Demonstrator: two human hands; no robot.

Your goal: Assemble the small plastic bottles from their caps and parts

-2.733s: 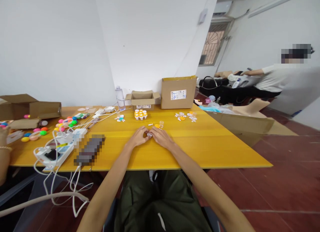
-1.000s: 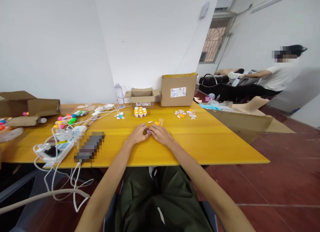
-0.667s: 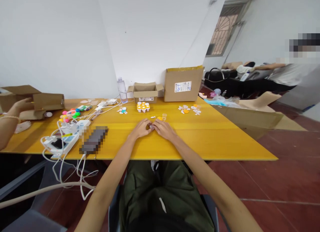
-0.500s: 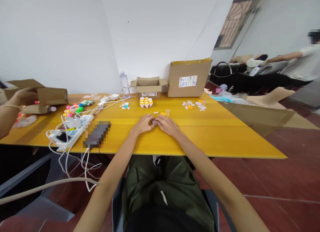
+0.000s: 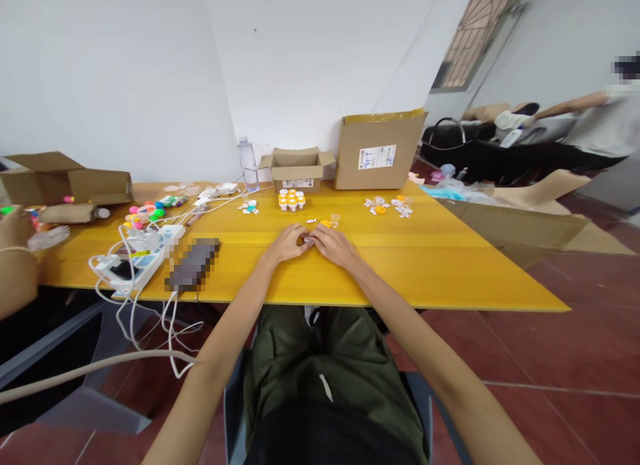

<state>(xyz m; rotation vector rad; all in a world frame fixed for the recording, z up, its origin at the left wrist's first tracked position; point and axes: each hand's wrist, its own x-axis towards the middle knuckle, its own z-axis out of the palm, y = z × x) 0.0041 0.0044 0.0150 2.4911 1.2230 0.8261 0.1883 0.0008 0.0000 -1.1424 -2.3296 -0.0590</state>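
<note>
Above the yellow table, my left hand and my right hand meet with fingers closed. Between their fingertips is a small whitish piece, mostly hidden, whose kind I cannot make out. Just beyond my right hand lie a yellow-orange lid and a small clear cup. A little white piece rests beside them. Farther back, several small white jars with orange-yellow lids stand in a tight group.
An open cardboard box, a larger carton and a water bottle stand by the wall. Small white and orange parts lie right. On the left are a power strip, a phone and another person's hand.
My hands stay together at the same small piece with little movement. At the far left, the other person's hand has drawn back from the cardboard box, with something green near it.
</note>
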